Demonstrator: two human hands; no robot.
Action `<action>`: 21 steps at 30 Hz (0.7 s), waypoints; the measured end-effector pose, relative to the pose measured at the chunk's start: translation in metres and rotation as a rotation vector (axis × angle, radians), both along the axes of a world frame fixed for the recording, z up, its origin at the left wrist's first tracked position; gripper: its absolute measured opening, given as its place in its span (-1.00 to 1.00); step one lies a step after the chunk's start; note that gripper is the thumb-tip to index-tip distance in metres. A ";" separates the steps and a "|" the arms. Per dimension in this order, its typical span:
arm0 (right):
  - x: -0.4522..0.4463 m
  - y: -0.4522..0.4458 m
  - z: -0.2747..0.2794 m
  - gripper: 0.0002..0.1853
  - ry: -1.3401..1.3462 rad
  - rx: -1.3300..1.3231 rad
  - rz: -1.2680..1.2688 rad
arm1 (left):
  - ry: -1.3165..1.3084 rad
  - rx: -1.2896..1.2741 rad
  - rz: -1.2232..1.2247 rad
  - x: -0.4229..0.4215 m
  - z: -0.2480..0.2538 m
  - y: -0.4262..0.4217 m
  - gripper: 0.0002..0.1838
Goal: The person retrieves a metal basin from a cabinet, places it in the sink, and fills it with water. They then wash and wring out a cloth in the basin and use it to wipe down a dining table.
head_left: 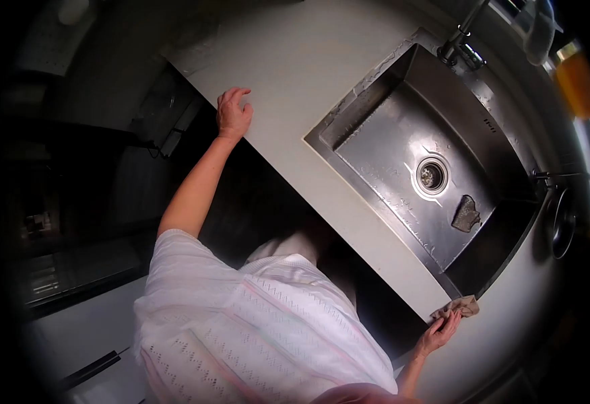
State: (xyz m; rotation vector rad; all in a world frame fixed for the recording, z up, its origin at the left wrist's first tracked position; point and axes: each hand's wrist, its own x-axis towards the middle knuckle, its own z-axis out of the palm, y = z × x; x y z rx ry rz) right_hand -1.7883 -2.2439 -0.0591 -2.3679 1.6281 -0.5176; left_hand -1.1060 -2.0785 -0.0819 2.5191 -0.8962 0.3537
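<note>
My right hand (439,333) is at the near right corner of the sink, with its fingers on a crumpled beige-brown cloth (465,307). The cloth lies on the counter against the sink's rim. Over at the counter's front edge on the left, my left hand (234,114) holds nothing; its fingers are slightly bent and the thumb stands apart. Between the two hands is the stainless steel sink (376,135), with water drops on its floor and rim. A dark grey, wet-looking cloth or sponge (466,215) lies in the basin beside the drain (432,176).
A faucet (458,44) rises behind the sink. An orange container (578,81) stands at the back right, and a round dark object (564,223) is at the right. The pale countertop (295,60) runs along the sink, with wet patches near its rim.
</note>
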 end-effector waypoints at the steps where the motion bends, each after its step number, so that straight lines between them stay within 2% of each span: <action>1: 0.028 0.012 0.006 -0.66 0.003 0.027 0.058 | 0.006 0.015 0.055 0.024 -0.003 0.009 -0.63; 6: 0.191 0.041 0.010 -0.48 0.086 0.119 0.392 | 0.025 0.154 0.308 0.160 -0.004 0.031 -0.53; 8: 0.275 0.039 0.020 -0.45 0.103 0.147 0.574 | -0.067 -0.004 0.248 0.212 -0.015 0.040 -0.49; 10: 0.362 0.038 0.027 -0.43 0.147 0.186 0.800 | -0.105 0.077 0.136 0.276 -0.045 0.059 -0.45; 11: 0.401 0.040 0.026 -0.41 0.168 0.201 0.901 | -0.188 0.200 0.132 0.310 -0.073 0.077 -0.48; 13: 0.466 0.043 0.013 -0.43 0.170 0.180 1.061 | -0.147 0.278 0.109 0.323 -0.091 0.065 -0.56; 14: 0.495 0.039 0.010 -0.44 0.207 0.122 1.136 | -0.017 0.239 0.084 0.302 -0.056 0.053 -0.61; 15: 0.519 0.033 0.008 -0.43 0.250 0.099 1.162 | 0.111 0.207 0.059 0.289 -0.031 0.050 -0.67; 17: 0.553 0.007 -0.005 -0.42 0.236 0.009 1.118 | 0.232 0.070 -0.013 0.291 -0.027 0.053 -0.77; 19: 0.569 -0.053 -0.027 -0.45 0.313 -0.204 0.856 | 0.303 -0.088 -0.079 0.292 -0.016 0.059 -0.83; 20: 0.573 -0.090 -0.023 -0.50 0.151 -0.162 0.720 | 0.313 -0.178 -0.107 0.292 -0.003 0.067 -0.85; 21: 0.571 -0.128 -0.023 -0.49 0.182 -0.221 0.590 | 0.288 -0.240 -0.150 0.291 0.016 0.077 -0.85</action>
